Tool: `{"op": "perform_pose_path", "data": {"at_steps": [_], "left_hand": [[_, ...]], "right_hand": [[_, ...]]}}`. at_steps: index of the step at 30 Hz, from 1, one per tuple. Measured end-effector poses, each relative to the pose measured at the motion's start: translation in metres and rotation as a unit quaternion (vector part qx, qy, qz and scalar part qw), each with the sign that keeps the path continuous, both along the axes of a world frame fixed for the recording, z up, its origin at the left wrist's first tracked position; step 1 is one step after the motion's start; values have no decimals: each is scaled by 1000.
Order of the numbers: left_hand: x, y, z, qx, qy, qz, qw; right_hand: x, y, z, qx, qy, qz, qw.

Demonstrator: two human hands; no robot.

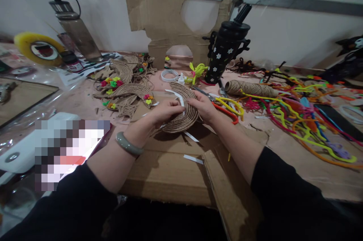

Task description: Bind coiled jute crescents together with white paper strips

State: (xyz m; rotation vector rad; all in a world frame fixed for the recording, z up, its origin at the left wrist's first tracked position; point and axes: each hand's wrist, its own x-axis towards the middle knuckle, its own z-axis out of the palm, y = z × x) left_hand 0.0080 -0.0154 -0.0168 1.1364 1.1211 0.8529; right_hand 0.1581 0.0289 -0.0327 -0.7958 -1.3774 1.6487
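Between my hands is a curved crescent of coiled brown twine (184,122), its rows running side by side. My right hand (203,106) is closed on its right edge, thumb on top. My left hand (168,112) pinches near the inner curve, where a thin white strip (177,95) lies bent across the twine, apparently paper or tape backing. Whether the strip is stuck down or loose I cannot tell. Finished-looking twine arches (133,91) with pink, yellow and green flowers lie beyond my left hand. Scissors with yellow and orange handles (231,106) rest beside my right hand.
Brown cardboard (167,169) lies under my hands, with a loose white strip (193,159) on it. A black flowered tumbler (224,50), a twine spool (249,88) and colourful pipe cleaners (309,127) are right. Left stand a clear bottle (79,34) and yellow tape roll (36,47).
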Motion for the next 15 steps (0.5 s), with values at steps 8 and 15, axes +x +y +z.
{"op": "perform_pose_path", "data": {"at_steps": [8, 15], "left_hand": [[-1, 3, -5, 16, -17, 32, 999], [2, 1, 1, 13, -12, 36, 999]], "right_hand": [[1, -2, 2, 10, -10, 4, 1000], [0, -1, 1, 2, -3, 5, 1000]]}}
